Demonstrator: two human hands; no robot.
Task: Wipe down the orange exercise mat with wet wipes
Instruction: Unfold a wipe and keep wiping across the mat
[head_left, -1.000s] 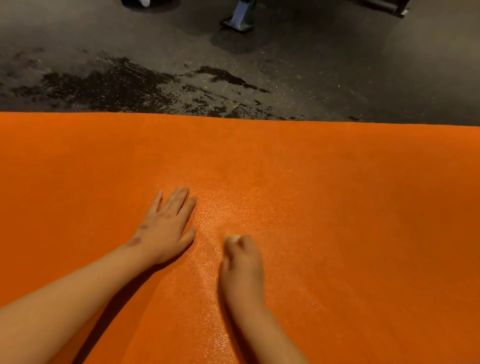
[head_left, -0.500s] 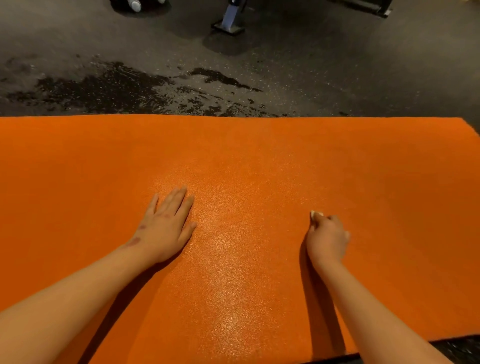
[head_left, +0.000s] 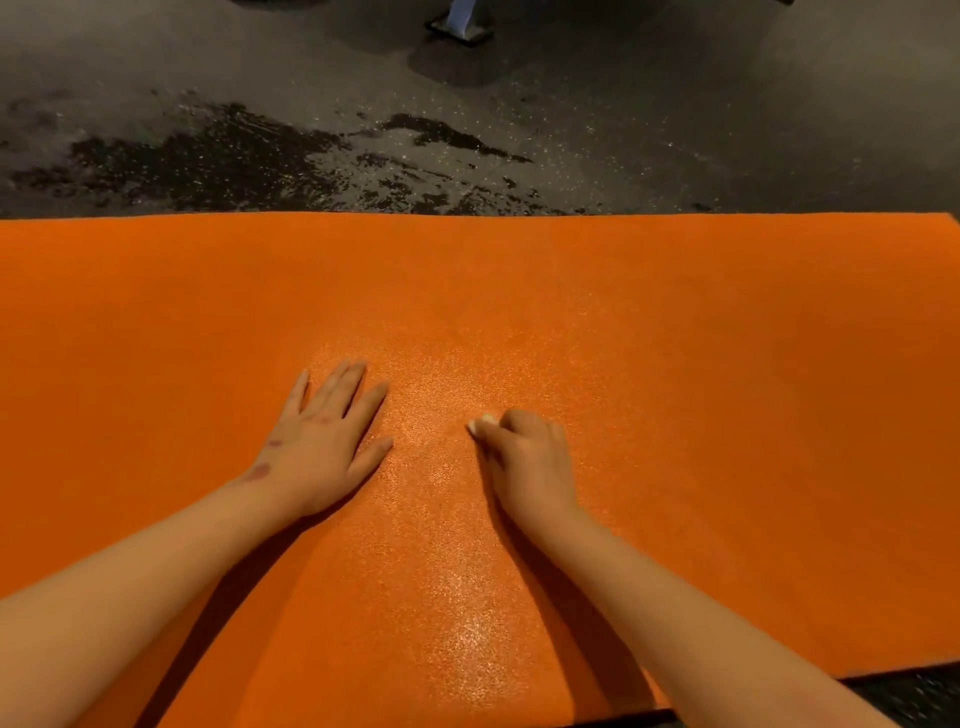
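Cleaning under way, seen from head height

A wide orange foam exercise mat (head_left: 675, 364) lies flat on a dark speckled floor (head_left: 675, 130). The left hand (head_left: 322, 441) rests flat on it, fingers straight and spread. Nearby the right hand (head_left: 524, 457), fingers curled, presses a small bunched white wet wipe (head_left: 480, 423) onto the mat. The mat looks soft, light and apt to slide, so a flat bracing palm suits it

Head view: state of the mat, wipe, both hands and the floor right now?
orange mat, laid flat, glistening strip down its middle.
wet wipe, bunched, only a white tip showing past curled fingers.
left hand, flat, fingers straight, pressing the mat.
right hand, curled round the wipe, on the mat.
floor, dark wet-looking patches.
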